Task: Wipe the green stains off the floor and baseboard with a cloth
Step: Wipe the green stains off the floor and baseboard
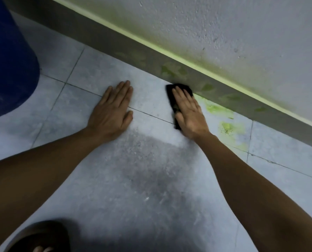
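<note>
At the foot of the wall, the right hand (190, 110) lies flat on a black cloth (177, 96), fingers (180, 95) extended and close together, pressing it to the tiled floor (151, 179) against the grey baseboard (126, 46). Green stains (218, 110) remain on floor and baseboard just right of the cloth. The left hand (113, 110) rests palm-down on the floor, fingers together, holding nothing.

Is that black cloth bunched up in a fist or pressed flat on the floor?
Pressed flat. The right hand lies open on the cloth, fingers straight, holding it against the floor beside the baseboard.
</note>
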